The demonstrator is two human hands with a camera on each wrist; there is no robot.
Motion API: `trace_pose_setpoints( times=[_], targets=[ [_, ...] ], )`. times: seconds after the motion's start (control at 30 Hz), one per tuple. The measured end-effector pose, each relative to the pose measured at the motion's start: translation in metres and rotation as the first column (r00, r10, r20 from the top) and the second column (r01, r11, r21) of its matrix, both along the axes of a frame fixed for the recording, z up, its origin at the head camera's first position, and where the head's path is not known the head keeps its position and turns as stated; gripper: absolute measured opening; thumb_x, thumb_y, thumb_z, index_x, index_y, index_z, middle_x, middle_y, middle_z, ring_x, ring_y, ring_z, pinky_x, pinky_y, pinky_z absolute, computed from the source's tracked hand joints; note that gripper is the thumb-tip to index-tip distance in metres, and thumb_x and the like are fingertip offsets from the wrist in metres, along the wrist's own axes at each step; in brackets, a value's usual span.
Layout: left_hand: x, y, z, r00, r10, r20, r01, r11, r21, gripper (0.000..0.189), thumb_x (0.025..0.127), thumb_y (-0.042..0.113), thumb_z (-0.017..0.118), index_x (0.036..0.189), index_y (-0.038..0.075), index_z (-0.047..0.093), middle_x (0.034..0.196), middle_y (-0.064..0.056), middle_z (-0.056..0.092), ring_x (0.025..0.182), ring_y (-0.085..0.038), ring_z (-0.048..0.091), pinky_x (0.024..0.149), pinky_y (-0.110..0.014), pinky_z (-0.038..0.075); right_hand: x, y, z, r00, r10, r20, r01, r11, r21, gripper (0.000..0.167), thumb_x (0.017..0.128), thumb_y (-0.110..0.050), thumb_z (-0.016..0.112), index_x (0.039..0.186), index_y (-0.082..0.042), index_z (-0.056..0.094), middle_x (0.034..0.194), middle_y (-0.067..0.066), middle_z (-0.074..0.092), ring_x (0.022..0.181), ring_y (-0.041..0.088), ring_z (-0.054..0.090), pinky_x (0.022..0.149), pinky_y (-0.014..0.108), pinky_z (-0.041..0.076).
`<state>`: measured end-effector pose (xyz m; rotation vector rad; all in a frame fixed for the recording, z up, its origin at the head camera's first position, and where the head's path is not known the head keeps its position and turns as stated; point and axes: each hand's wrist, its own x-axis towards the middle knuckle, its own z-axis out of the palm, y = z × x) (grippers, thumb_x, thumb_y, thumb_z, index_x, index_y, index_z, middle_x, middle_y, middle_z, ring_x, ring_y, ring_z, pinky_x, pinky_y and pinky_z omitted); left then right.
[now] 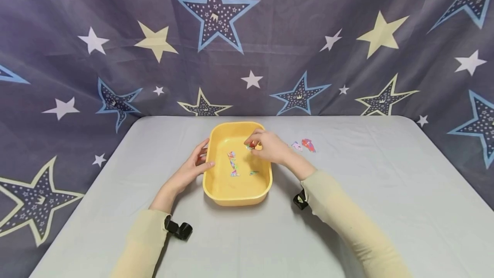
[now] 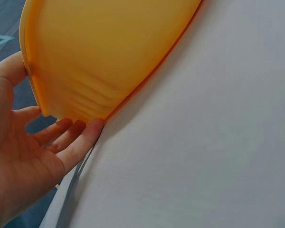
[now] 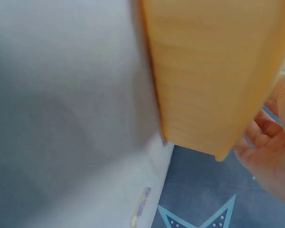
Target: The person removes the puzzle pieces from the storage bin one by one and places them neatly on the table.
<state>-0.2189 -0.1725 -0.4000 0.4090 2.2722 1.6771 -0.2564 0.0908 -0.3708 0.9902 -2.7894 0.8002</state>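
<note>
A yellow plastic basin (image 1: pixel 237 202) stands on the table under both hands. My left hand (image 1: pixel 189 170) grips its left side, thumb at the rim and fingers spread along the outer wall (image 2: pixel 109 57). Over the basin's right rim reaches my right hand (image 1: pixel 271 147), pinching a small red and green sticker-like piece (image 1: pixel 250 146) between thumb and fingers, above the basin's far right part. On the basin floor lie several colourful flat pieces (image 1: pixel 232 158) in a loose column, and a greenish piece (image 1: pixel 253 172) sits apart at the right. The right wrist view hides the right fingertips behind the wall.
Right of the basin, a red flat piece (image 1: pixel 308 144) and a pale pink one (image 1: pixel 296 145) lie on the grey-covered table (image 1: pixel 366 175). A dark curtain with stars (image 1: pixel 270 50) hangs along the table's far edge.
</note>
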Motion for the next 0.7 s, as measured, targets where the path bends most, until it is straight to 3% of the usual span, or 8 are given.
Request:
trace_pose_setpoints(
  times=[0.17,0.47,0.7],
  targets=[
    [-0.003,-0.001,-0.003,1.000,-0.005,0.002,0.005,1.000,0.009,0.075,0.089,0.012,0.054,0.147,0.015,0.007,0.142,-0.024,0.024,0.124,-0.039,0.037,0.096,-0.048,0.038,0.000,0.006,0.005,1.000,-0.026,-0.005,0.025,0.998,-0.062,0.026,0.077,-0.006,0.063,0.102,-0.006,0.068,0.096,0.004,0.060,0.085,0.015,0.058,0.074,0.027,0.048],
    [-0.019,-0.008,-0.026,1.000,0.000,-0.010,0.001,1.000,0.022,0.076,0.088,0.019,0.058,0.147,0.027,0.010,0.143,-0.017,0.026,0.125,-0.034,0.038,0.097,-0.047,0.038,-0.002,0.024,0.008,0.999,-0.046,-0.015,0.045,0.994,-0.103,0.027,0.077,-0.006,0.063,0.104,-0.003,0.066,0.096,0.006,0.060,0.083,0.018,0.058,0.073,0.032,0.050],
    [-0.019,-0.009,-0.029,1.000,0.008,-0.021,-0.008,1.000,0.016,0.078,0.086,0.025,0.060,0.146,0.029,0.012,0.141,-0.016,0.029,0.123,-0.032,0.040,0.097,-0.045,0.038,-0.003,0.045,0.008,0.998,-0.059,-0.029,0.056,0.995,-0.086,0.026,0.078,-0.009,0.064,0.103,-0.002,0.067,0.098,0.008,0.062,0.084,0.018,0.060,0.077,0.032,0.050]
  ],
)
